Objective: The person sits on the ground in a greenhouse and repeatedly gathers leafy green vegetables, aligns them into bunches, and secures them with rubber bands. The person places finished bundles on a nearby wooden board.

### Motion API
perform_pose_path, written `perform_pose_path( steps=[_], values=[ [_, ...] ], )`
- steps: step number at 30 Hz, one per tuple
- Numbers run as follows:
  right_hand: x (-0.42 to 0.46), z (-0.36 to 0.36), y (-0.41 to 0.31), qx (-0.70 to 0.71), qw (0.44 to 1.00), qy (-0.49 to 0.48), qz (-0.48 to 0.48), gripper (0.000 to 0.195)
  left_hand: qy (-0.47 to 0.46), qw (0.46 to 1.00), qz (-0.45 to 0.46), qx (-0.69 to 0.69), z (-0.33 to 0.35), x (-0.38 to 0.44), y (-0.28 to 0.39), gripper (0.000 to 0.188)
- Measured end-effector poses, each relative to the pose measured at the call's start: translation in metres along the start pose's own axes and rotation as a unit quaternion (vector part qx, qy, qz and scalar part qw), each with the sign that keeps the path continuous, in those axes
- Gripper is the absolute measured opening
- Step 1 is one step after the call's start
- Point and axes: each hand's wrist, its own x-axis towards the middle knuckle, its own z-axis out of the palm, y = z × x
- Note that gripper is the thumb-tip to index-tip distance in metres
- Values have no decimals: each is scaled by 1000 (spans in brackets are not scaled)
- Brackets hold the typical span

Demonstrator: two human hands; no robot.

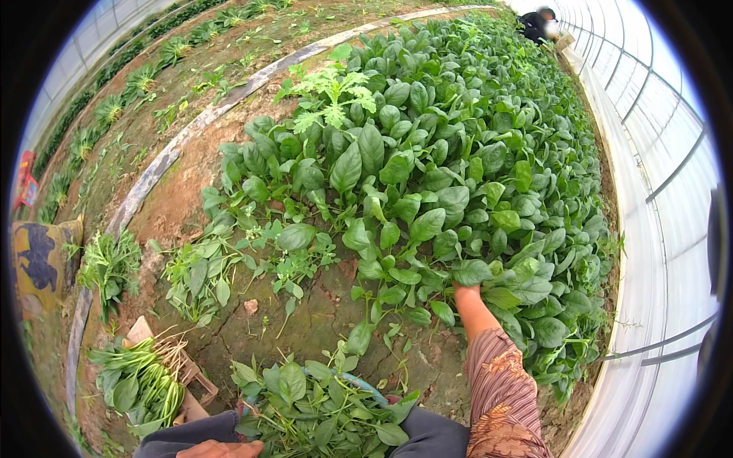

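My right hand point(465, 291) reaches into the front edge of a dense bed of leafy greens that look like spinach point(426, 226). Leaves cover its fingers, so what it grips is hidden. At the bottom edge lies my left hand point(220, 450), partly cut off, by my dark trouser leg point(186, 430) and next to a heap of picked leaves point(320, 401). That heap fills a container with a blue rim point(366, 385) between my legs. To the left, a bundle of greens with pale roots point(140, 378) lies on a small wooden crate or stand point(197, 380).
Loose weeds point(200, 280) lie on cracked soil point(309, 320). A grey strip point(152, 166) curves along the left, with bundled greens point(139, 83) beyond it. Plastic greenhouse sheeting point(658, 240) bounds the right. Another person point(536, 26) crouches at the far end. A patterned sack point(43, 263) stands left.
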Motion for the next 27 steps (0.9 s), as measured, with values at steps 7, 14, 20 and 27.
perform_pose_path(
  steps=[7,14,20,27],
  values=[
    [6,29,7,30,999,45,-6,18,-4,1000,-13,1,-2,-3,1,47],
    [9,-7,11,82,996,-2,33,20,7,1000,7,11,-3,-7,1,47],
    [14,5,5,53,995,-81,5,24,12,1000,7,15,-8,-11,-3,47],
    [17,-7,-2,47,995,-85,-8,25,13,1000,13,16,-9,-15,-4,47]
  ],
)
